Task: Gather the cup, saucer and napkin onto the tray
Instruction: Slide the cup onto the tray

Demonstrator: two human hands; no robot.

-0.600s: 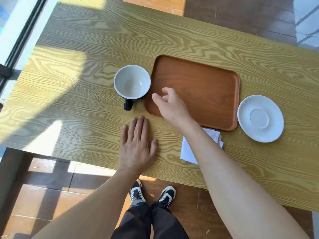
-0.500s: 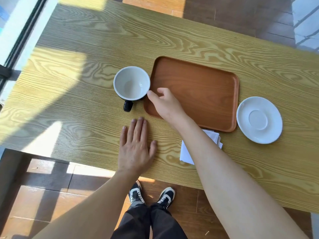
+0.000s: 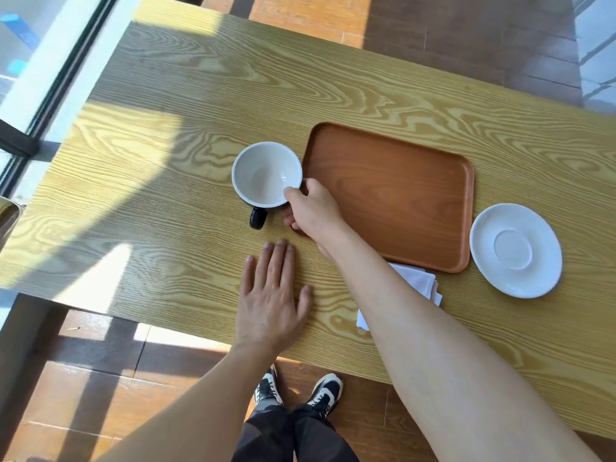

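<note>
Cup (image 3: 266,175), empty, sits just beyond the right hand (image 3: 313,211), whose fingers pinch its near rim for lifting onto the adjacent tray (image 3: 393,195); the left hand (image 3: 270,301) lies flat, open, bracing on the table (image 3: 166,211).

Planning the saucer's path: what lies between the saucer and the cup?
In the head view, the tray, empty, and the right hand at the cup; saucer.

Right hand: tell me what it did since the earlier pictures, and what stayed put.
The right hand moved left off the tray to the cup, and its fingers now close on the rim. The cup, saucer, napkin and the flat left hand stayed where they were.
</note>
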